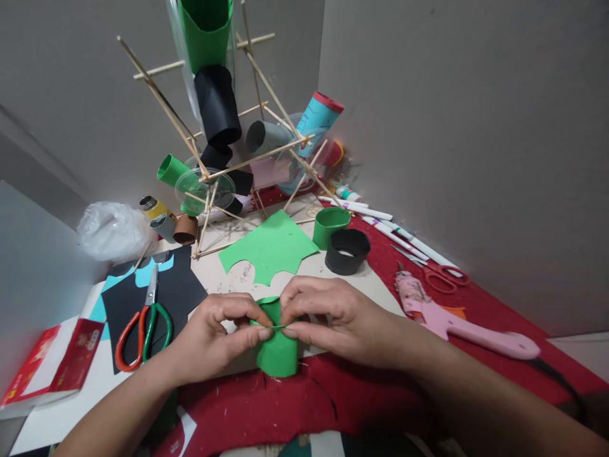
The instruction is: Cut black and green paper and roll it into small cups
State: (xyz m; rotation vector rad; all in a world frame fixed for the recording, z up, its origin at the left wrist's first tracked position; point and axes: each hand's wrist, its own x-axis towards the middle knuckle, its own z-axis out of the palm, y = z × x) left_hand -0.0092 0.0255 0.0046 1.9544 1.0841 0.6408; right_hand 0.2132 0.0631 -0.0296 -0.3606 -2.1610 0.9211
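Grey matte board walls point(451, 127) closed in a corner. The work surface was red felt point(295, 400) with a beige board point(228, 276) on top.

Both sets of fingertips point(266, 331) were pinched narrow on the upper edge of the green paper tube point(278, 355), with the left hand point(216, 336) and right hand point(333, 320) meeting at that edge. The tube was smooth card rolled into a short cylinder, held low at front centre over the felt edge.

- Just behind it lay a flat green sheet point(271, 244) with scalloped cut-outs.
- Right of the sheet stood a green ring point(330, 225) and a black ring point(347, 251), side by side.
- Left of the hands, orange-and-green scissors point(143, 330) rested on black paper point(183, 289).
- To the right lay a pink glue gun point(457, 324), flat on the felt. Red scissors point(440, 276) and white pens point(380, 222) were beyond it.
- At the back was a bamboo-stick frame point(214, 146) carrying rolled card tubes and clear plastic discs.
- Far left were a crumpled plastic bag point(114, 231) and a red booklet point(52, 365).
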